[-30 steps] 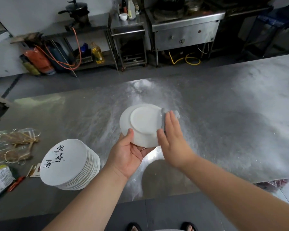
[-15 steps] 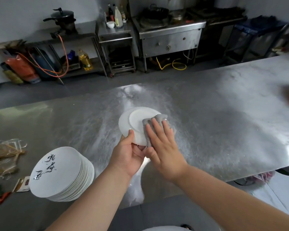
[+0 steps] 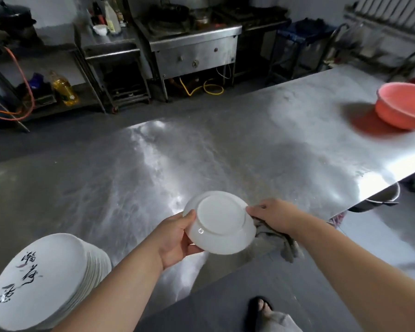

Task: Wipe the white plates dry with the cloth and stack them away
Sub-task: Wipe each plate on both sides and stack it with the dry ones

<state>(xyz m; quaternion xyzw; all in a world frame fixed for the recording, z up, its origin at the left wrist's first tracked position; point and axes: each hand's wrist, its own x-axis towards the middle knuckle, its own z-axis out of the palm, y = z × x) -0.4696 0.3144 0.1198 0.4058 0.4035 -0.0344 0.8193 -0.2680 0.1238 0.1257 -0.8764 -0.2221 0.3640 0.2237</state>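
Fingers point(image 3: 187, 219) of the left hand point(image 3: 175, 238) clamp the left rim of a white plate point(image 3: 219, 222), held in the air at lower centre over the worktop point(image 3: 201, 152) edge. Its round underside faces up, tilted toward the viewer, probably for wiping. At the plate's right rim, the right hand point(image 3: 271, 215) grips a grey cloth point(image 3: 282, 239). A plate stack point(image 3: 41, 281) sits lower left.

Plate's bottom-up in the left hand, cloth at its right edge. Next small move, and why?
Probably carry the plate in the left hand over to the stack at lower left: the cloth hangs from the right hand at the rim, off the base, so wiping looks done.
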